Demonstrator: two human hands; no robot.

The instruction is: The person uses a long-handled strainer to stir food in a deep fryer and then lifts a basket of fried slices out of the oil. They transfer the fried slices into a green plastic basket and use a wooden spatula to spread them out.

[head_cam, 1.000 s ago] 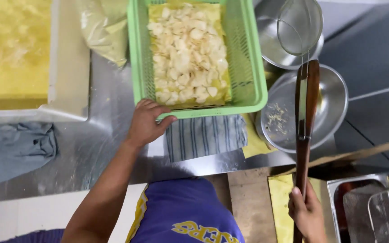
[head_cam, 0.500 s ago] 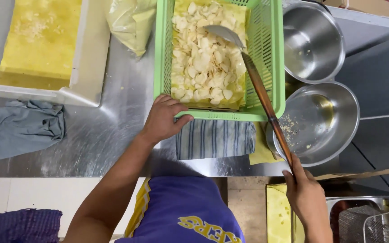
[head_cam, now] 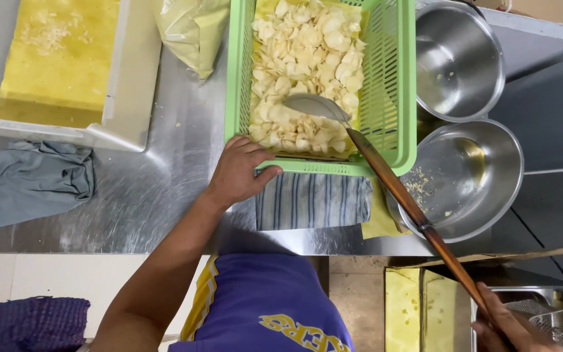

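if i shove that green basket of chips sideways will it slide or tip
The green basket looks light: thin plastic mesh. On smooth steel it would probably slide. Its near edge seems propped on the striped cloth, so it may rock. The chips look brittle and could shift.

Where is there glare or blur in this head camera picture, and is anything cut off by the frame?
Head view: soft glare on the steel counter and inside both steel bowls; the chips in the green basket look sharp; the right hand on the skimmer handle is cropped at the bottom edge; the left hand is sharp.
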